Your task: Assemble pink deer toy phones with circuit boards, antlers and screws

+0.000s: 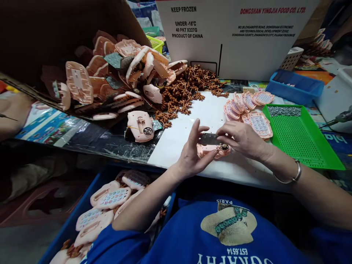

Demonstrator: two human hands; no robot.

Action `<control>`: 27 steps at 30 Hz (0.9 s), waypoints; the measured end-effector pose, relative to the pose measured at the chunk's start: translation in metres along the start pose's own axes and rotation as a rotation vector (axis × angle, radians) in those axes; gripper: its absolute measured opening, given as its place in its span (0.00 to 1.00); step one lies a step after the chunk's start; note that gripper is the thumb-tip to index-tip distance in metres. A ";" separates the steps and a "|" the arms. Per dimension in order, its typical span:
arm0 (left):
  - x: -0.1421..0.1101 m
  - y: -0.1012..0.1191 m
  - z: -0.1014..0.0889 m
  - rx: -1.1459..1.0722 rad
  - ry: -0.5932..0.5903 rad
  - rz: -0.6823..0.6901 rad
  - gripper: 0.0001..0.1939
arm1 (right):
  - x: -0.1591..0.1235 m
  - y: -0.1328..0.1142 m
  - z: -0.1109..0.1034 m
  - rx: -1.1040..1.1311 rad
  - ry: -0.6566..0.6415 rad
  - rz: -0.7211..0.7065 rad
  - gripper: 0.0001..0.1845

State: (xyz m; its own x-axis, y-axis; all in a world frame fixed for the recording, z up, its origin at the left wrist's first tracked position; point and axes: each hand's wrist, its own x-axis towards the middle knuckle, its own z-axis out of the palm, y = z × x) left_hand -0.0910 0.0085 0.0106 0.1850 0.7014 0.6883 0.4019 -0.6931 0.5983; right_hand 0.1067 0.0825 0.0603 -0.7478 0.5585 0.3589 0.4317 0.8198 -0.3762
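My left hand (192, 150) cradles a pink plastic toy-phone shell (211, 150) over the white work surface (176, 143), fingers curled around its left end. My right hand (240, 137) pinches a small dark circuit board (208, 139) and holds it onto the top of the shell; a small round speaker (224, 147) shows at the shell's right end. A silver bangle (294, 174) circles my right wrist.
A tipped cardboard box (55, 40) spills pink shells (110, 77) at left, beside a heap of brown rubber parts (184, 88). Finished keypad fronts (253, 110) lie by a green tray (302, 139) holding screws (284, 110). A blue bin (71, 227) of assembled phones sits below.
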 end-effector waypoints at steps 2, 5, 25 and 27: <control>0.002 -0.002 0.002 -0.050 0.047 -0.112 0.52 | -0.006 0.004 0.003 0.093 0.086 0.118 0.05; 0.007 -0.006 0.007 -0.085 0.053 -0.305 0.45 | -0.014 0.005 0.008 0.219 0.190 0.284 0.07; 0.028 -0.007 0.032 0.074 -0.262 -0.469 0.06 | -0.049 0.010 0.027 0.879 0.328 0.638 0.16; 0.024 -0.010 0.032 0.099 -0.284 -0.373 0.06 | -0.055 0.012 0.027 0.894 0.306 0.668 0.15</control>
State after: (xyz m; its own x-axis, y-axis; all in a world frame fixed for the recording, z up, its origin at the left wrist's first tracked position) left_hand -0.0623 0.0376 0.0080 0.2440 0.9266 0.2862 0.5682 -0.3758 0.7321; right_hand 0.1395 0.0582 0.0135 -0.2990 0.9542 0.0067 0.0928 0.0360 -0.9950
